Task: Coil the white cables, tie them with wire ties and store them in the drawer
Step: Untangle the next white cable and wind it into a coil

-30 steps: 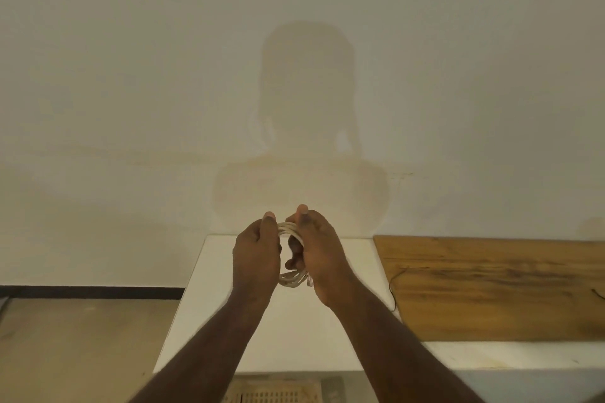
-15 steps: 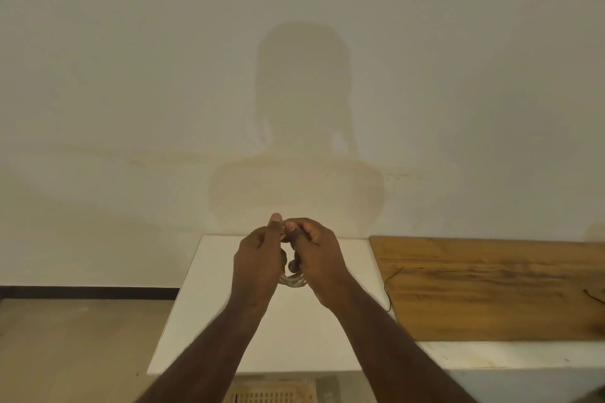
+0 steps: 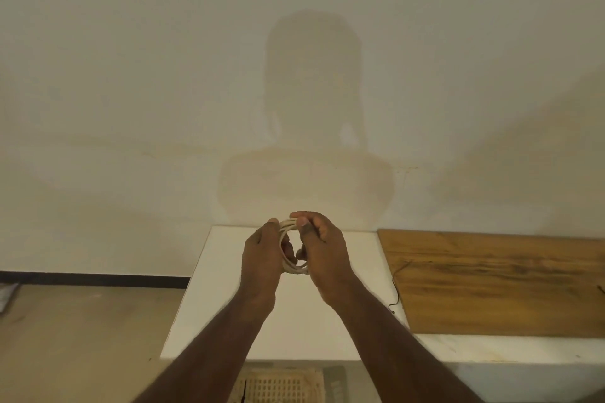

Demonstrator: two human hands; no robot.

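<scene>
Where the frame ends at the bottom, a pale slatted crate (image 3: 278, 384) sits below the near edge of the white table (image 3: 229, 304), and two bare forearms reach up and forward over that table. Both hands meet above its far half and are clamped on one coil of white cable (image 3: 288, 245): the left hand (image 3: 262, 255) curls round the coil's left side, while the right hand (image 3: 324, 249) grips its right side, thumb and forefinger pinching the strands at the top. The coil is held in the air between them, clear of the table, with its loops showing in the gap between the palms. To the right, a brown wooden board (image 3: 491, 281) lies on the table, and a thin dark wire (image 3: 396, 285) trails along its left edge. On the left, beyond the table, is a tan floor (image 3: 82, 337). Farthest off, the person's shadow (image 3: 311, 127) falls on a plain pale wall (image 3: 131, 75).
</scene>
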